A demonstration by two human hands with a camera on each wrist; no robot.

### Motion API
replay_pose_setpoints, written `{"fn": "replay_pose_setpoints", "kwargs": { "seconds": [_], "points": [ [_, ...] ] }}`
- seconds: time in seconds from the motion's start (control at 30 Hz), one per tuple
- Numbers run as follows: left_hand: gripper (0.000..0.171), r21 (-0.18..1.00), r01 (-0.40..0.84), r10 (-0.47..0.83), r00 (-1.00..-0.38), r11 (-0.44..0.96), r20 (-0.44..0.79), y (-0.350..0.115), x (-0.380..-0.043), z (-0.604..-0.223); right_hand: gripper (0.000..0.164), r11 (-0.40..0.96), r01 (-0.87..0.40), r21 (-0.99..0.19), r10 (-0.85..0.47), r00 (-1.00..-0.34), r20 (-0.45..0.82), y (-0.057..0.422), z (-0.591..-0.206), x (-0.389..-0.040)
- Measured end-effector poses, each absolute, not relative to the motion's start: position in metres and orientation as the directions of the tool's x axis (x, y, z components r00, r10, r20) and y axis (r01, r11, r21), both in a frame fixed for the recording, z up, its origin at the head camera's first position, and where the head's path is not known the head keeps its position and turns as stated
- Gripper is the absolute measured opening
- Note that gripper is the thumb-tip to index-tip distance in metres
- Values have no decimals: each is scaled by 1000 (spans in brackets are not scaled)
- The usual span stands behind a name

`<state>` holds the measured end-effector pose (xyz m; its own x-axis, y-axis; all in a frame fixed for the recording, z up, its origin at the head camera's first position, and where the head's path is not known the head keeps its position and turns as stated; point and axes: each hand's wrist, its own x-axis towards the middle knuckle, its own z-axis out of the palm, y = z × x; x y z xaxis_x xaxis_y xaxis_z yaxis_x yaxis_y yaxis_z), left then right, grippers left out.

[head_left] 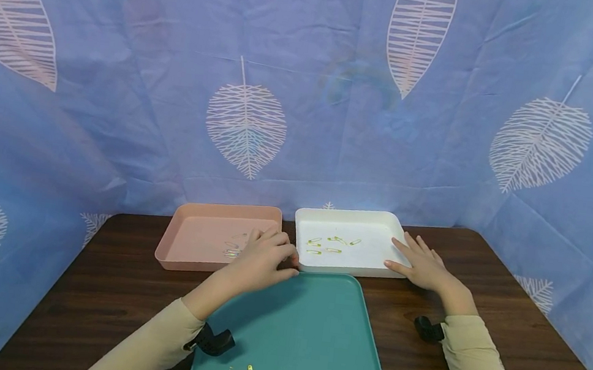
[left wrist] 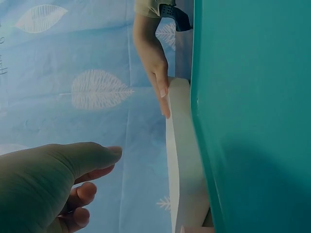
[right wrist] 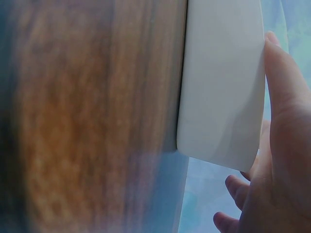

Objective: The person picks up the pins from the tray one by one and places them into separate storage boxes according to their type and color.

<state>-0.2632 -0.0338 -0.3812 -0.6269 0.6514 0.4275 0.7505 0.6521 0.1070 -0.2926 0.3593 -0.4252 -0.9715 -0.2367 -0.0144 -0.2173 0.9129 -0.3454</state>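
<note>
My left hand (head_left: 264,259) is over the inner edge of the pink tray (head_left: 169,248), its fingertips near the corner of the white tray (head_left: 350,218). Its fingers bend loosely, and nothing shows between thumb and fingers in the left wrist view. Silver safety pins (head_left: 231,253) lie in the pink tray, partly hidden behind this hand. Several gold safety pins (head_left: 333,250) are spread over the white tray's floor. At the white tray's right end, my right hand (head_left: 422,267) has its fingers spread, with thumb and fingertips over the rim.
A teal tray (head_left: 306,328) lies in front of the two others, with a few small gold pieces (head_left: 250,368) near its front edge. All stand on a dark wooden table (head_left: 112,286). Blue leaf-patterned cloth (head_left: 304,118) hangs behind and at the sides.
</note>
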Motion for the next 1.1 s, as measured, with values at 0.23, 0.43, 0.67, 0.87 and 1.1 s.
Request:
{"fn": "replay_pose_setpoints", "kwargs": {
  "seconds": [0.23,0.43,0.67,0.87,1.1],
  "points": [
    [14,127,738,632,-642,663,435,-52,-247,-388,82,913,-215,-346,-237,-971,-23,360,-427,-293],
    [14,154,731,616,-653,665,440,-67,-234,-393,82,914,-217,-342,-240,-971,-24,359,-426,-293],
    [17,196,719,607,-676,667,418,-80,-223,-399,81,911,-220,-348,-242,-970,-20,357,-422,-291],
    [18,257,717,619,-693,648,369,-92,-210,-403,82,915,-216,-340,-240,-970,-29,356,-423,-293],
    [16,330,713,653,-700,619,288,-104,-201,-410,83,917,-211,-338,-235,-972,-30,359,-424,-294]
  ]
}}
